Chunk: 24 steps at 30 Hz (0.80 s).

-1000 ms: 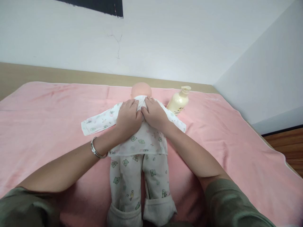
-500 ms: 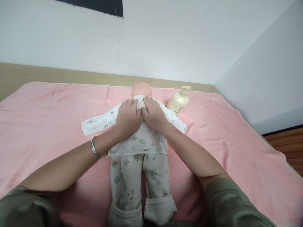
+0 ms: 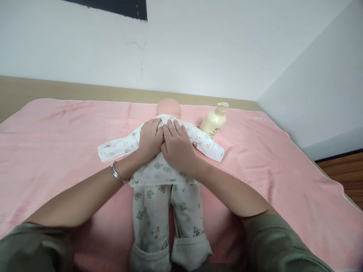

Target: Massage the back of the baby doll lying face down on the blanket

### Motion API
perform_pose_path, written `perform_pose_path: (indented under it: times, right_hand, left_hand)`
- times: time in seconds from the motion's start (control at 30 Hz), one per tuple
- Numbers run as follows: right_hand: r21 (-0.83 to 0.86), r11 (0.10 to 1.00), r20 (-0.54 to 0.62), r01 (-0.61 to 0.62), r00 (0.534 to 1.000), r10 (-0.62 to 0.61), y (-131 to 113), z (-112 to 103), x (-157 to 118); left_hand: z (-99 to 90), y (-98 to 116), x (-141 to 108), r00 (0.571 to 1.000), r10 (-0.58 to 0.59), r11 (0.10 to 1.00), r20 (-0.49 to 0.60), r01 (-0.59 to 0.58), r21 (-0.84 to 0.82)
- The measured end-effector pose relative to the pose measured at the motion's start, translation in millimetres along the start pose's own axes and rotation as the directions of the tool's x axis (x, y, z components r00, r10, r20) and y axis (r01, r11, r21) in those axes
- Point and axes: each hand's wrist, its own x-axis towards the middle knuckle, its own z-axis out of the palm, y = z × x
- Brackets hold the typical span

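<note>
A baby doll [image 3: 169, 107] lies face down, its bald head pointing away from me. It wears a white printed top [image 3: 167, 172] and matching trousers [image 3: 155, 211] with turned-up cuffs; its sleeves stretch out to both sides. My left hand [image 3: 151, 138] rests on the left of the upper back, fingers laid over the cloth. Flat on the middle of the back lies my right hand [image 3: 179, 145], its fingers extended forward and a little apart. The two hands touch near the thumbs. Neither hand grips anything.
A cream pump bottle [image 3: 214, 120] stands beyond the doll's right sleeve. Under everything spreads a pink sheet [image 3: 70, 151] on a wooden surface [image 3: 70, 87]. A white wall [image 3: 198, 49] closes off the back, and another wall rises at the right.
My right hand has slid slightly back toward me and left, its fingers now straighter. My left hand has shifted a little left. The doll's head has moved slightly left.
</note>
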Motion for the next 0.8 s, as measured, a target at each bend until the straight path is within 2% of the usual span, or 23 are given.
perform_pose_path:
  times: [0.1, 0.23, 0.33, 0.5, 0.67, 0.8]
  right_hand:
    - [0.098, 0.994, 0.033, -0.054, 0.998, 0.051, 18.7, 2.8, 15.2]
    - [0.176, 0.970, 0.010, -0.167, 0.986, 0.168, 41.7, 2.7, 31.5]
    - [0.177, 0.973, -0.025, -0.147, 0.988, 0.154, 35.9, -3.6, 28.1]
    - [0.137, 0.986, -0.113, -0.092, 0.988, 0.108, 17.8, -6.0, 18.1]
    - [0.240, 0.967, -0.051, -0.085, 0.994, 0.100, 23.5, -2.2, 20.5]
    - [0.278, 0.958, -0.156, -0.069, 0.981, 0.116, 23.6, -11.8, 19.9]
  left_hand:
    - [3.0, 3.2, -6.2, 0.997, -0.034, 0.999, -0.076, 0.032, -0.034]
    - [4.4, 5.8, -10.9, 0.996, -0.031, 0.993, -0.084, 0.022, -0.113]
    - [4.2, 5.3, -12.2, 0.994, -0.041, 0.990, -0.102, 0.027, -0.138]
    - [3.2, 7.6, -16.2, 0.987, 0.004, 0.998, -0.163, -0.015, -0.068]
    - [4.0, 9.1, -18.0, 0.981, 0.020, 0.996, -0.194, -0.037, -0.085]
    - [5.1, 7.4, -15.9, 0.987, -0.017, 0.994, -0.161, -0.002, -0.113]
